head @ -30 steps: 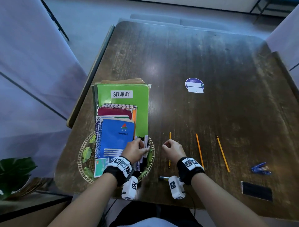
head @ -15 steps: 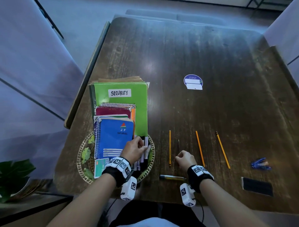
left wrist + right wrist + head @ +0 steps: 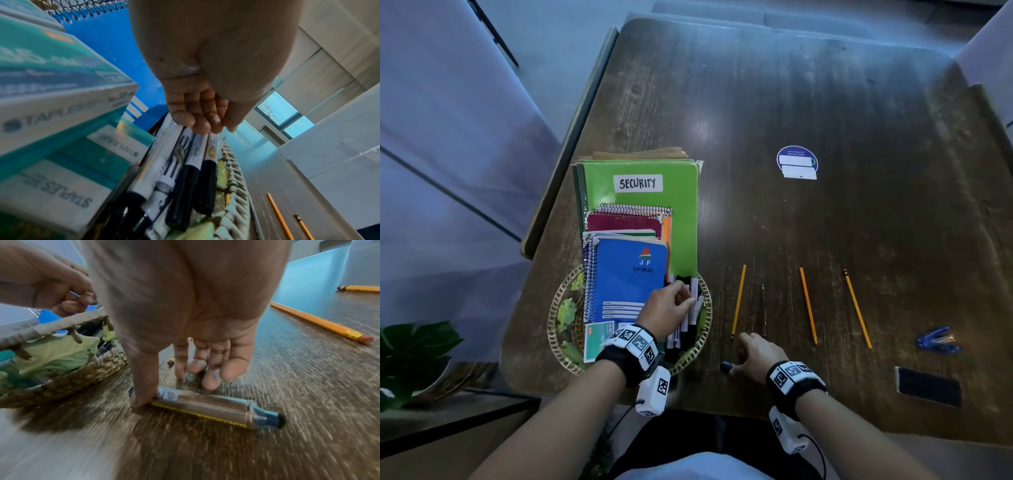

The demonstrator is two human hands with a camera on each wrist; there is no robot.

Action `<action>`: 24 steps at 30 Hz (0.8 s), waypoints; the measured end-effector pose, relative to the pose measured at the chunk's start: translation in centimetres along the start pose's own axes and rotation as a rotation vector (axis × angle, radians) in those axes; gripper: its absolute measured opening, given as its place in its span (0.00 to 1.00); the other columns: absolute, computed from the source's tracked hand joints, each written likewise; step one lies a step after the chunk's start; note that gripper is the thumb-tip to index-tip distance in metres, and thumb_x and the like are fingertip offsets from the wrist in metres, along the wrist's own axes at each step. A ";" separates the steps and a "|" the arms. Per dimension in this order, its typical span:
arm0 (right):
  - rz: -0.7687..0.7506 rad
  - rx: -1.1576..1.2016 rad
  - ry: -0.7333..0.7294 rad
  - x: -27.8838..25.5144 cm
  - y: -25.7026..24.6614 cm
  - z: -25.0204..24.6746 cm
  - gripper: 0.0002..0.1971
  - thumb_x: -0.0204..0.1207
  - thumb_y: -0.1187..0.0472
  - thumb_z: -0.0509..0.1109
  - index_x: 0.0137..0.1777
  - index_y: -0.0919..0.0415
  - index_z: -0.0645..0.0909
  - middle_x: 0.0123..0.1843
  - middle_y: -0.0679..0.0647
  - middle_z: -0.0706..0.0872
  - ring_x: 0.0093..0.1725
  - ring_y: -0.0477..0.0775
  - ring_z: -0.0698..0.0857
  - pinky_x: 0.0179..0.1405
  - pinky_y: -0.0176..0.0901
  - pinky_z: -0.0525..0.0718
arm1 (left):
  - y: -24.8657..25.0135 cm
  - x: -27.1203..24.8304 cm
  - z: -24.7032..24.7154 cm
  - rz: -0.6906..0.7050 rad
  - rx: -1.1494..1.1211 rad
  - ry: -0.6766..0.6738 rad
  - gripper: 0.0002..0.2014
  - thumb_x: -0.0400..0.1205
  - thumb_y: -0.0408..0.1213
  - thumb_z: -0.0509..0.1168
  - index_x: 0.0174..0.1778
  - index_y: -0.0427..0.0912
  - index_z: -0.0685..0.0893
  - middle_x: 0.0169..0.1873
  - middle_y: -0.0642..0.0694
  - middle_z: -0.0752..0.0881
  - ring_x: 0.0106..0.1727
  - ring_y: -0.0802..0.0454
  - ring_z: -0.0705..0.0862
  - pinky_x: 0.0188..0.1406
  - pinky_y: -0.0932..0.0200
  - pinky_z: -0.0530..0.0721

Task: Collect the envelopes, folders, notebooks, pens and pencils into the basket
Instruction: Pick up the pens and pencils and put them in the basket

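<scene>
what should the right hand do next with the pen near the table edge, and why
Probably curl the fingers round the pen and lift it. The right hand has only its thumb touching the pen, which lies flat on the table, with the fingers spread past it, so nothing is gripped yet. The basket sits just beside it, an easy drop.

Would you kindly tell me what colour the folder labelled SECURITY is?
Bright green; the folder shows clearest in the head view.
</scene>
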State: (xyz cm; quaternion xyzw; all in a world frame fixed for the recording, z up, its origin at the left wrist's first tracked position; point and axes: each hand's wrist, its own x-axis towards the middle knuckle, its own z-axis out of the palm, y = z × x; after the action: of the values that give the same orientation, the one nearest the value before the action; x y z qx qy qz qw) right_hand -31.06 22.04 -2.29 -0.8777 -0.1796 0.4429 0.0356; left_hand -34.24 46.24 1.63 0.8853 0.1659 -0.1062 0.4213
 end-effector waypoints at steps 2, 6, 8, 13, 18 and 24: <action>-0.004 -0.018 -0.002 -0.2 0.0 -0.1 0.35 0.71 0.38 0.76 0.74 0.50 0.70 0.67 0.50 0.76 0.64 0.54 0.80 0.60 0.49 0.82 | 0.2 -0.1 0.4 0.013 0.000 -0.012 0.08 0.84 0.45 0.67 0.43 0.46 0.82 0.35 0.50 0.85 0.40 0.54 0.84 0.41 0.52 0.83; -0.025 -0.021 0.025 -0.1 -0.2 -0.3 0.22 0.76 0.42 0.73 0.68 0.48 0.76 0.65 0.50 0.77 0.60 0.53 0.81 0.56 0.47 0.82 | 0.1 -0.1 0.9 0.031 -0.004 -0.033 0.09 0.84 0.46 0.67 0.40 0.49 0.80 0.34 0.51 0.85 0.39 0.54 0.84 0.39 0.54 0.83; -0.024 0.002 0.016 -0.4 -0.1 -0.5 0.20 0.78 0.44 0.71 0.67 0.48 0.78 0.65 0.50 0.78 0.59 0.51 0.81 0.58 0.48 0.83 | 0.1 -0.6 1.2 0.044 0.012 -0.043 0.08 0.84 0.46 0.67 0.40 0.50 0.80 0.35 0.52 0.84 0.40 0.55 0.84 0.39 0.54 0.84; 0.018 0.277 0.093 -0.8 -1.0 -2.8 0.13 0.81 0.47 0.69 0.61 0.50 0.79 0.57 0.52 0.86 0.49 0.52 0.89 0.48 0.49 0.90 | 0.6 -1.0 1.4 0.055 0.032 -0.020 0.07 0.84 0.45 0.68 0.43 0.47 0.82 0.38 0.50 0.86 0.42 0.53 0.84 0.42 0.56 0.84; -0.095 0.524 0.236 -1.8 -3.2 -5.9 0.10 0.82 0.50 0.69 0.55 0.55 0.81 0.49 0.52 0.86 0.44 0.50 0.88 0.40 0.46 0.89 | 1.3 -1.4 1.3 0.083 -0.025 -0.056 0.08 0.83 0.47 0.69 0.49 0.47 0.86 0.42 0.53 0.87 0.45 0.57 0.86 0.46 0.59 0.86; -0.227 0.696 0.365 -1.7 -6.5 -7.7 0.08 0.79 0.52 0.72 0.53 0.53 0.82 0.47 0.49 0.89 0.45 0.48 0.89 0.44 0.45 0.90 | 2.1 -2.0 1.1 0.135 -0.096 -0.117 0.12 0.81 0.44 0.72 0.59 0.50 0.83 0.47 0.56 0.87 0.47 0.65 0.85 0.46 0.67 0.84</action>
State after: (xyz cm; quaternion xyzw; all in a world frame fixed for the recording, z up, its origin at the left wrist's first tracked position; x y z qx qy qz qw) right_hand -27.72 28.26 5.15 -0.8520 -0.1055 0.3073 0.4105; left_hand -35.30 43.77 3.12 0.8656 0.0861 -0.1209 0.4783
